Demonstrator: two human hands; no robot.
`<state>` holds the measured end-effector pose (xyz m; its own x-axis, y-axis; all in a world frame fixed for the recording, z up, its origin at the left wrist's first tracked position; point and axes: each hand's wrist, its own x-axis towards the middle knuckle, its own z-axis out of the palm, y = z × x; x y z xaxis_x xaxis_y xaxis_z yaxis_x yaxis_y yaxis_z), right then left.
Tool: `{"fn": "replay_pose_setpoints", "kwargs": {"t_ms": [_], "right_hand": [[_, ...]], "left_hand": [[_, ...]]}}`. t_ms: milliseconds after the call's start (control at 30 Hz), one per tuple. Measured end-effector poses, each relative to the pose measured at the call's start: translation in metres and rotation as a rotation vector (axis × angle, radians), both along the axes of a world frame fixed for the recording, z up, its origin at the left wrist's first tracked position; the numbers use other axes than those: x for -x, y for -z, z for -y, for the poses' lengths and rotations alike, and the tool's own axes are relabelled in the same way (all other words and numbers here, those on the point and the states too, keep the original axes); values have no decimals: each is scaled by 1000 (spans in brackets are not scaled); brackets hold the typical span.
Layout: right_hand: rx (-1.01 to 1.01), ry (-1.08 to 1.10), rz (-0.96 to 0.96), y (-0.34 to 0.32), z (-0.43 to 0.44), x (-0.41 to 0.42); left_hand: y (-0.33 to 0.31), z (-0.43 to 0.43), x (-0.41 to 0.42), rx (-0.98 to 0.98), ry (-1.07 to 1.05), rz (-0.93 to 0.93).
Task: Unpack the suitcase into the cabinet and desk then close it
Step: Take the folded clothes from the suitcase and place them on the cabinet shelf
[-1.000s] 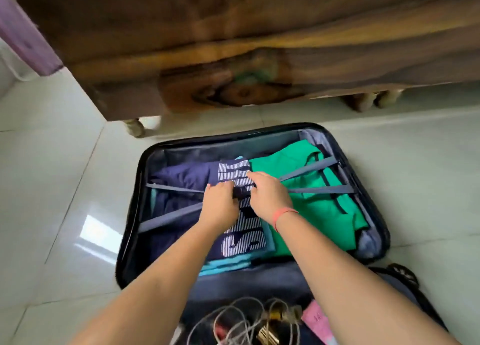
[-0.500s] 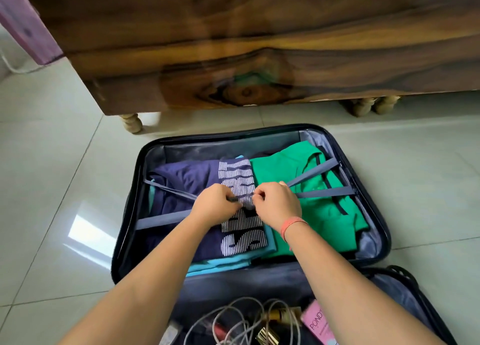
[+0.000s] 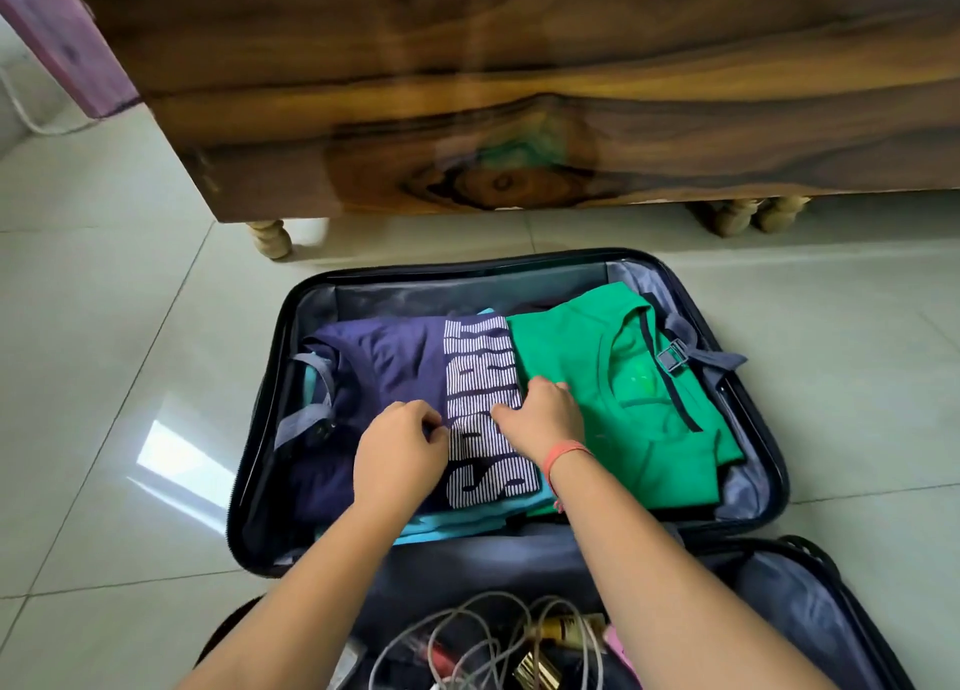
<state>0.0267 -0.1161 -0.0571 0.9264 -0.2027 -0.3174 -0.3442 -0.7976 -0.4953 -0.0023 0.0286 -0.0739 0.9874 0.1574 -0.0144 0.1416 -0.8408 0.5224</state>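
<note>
The open dark suitcase (image 3: 260,429) lies on the floor in front of the wooden cabinet (image 3: 519,91). Its far half holds a folded navy shirt (image 3: 395,356) with a striped white print, a green shirt (image 3: 571,346) beside it and a light blue garment (image 3: 467,525) underneath. The grey packing straps are undone: one end (image 3: 304,419) lies at the left, the buckle end (image 3: 675,356) at the right. My left hand (image 3: 400,455) rests on the navy shirt with curled fingers. My right hand (image 3: 540,419) lies on the print, fingers apart, touching the green shirt's edge.
The near half of the suitcase holds tangled white cables (image 3: 493,632), a gold-capped bottle (image 3: 566,627) and other small items. The cabinet stands on short turned legs (image 3: 270,237). Pale glossy floor tiles (image 3: 104,377) surround the case.
The crossed straps that my hands held over the clothes have come unbuckled and fallen to the two sides. Both hands now rest on the navy shirt.
</note>
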Motion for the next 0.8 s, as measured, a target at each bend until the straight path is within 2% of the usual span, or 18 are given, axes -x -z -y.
{"fn": "replay_pose_setpoints", "kwargs": {"t_ms": [100,267,367,533,600,700,733,800], "right_hand": [[4,23,-66,3,-4,-2],[2,-16,115,-1,-22,0],[-2,-71,161,-2,-28,13],[11,-240,361,0,-48,27],[-75,-146,302,-1,-54,23],[-297,110,-5,4,-50,6],[-334,116,-87,7,-49,4],[-288,46,-125,10,-48,4]], "left_hand": [[3,-1,3,61,-49,-26],[3,-8,0,166,-156,37],[5,-15,2,215,-225,-6],[13,-24,5,364,-296,-35],[14,-27,5,426,-316,-28],[15,-32,5,501,-334,-37],[15,-33,6,507,-327,-45],[16,-31,8,499,-302,-58]]}}
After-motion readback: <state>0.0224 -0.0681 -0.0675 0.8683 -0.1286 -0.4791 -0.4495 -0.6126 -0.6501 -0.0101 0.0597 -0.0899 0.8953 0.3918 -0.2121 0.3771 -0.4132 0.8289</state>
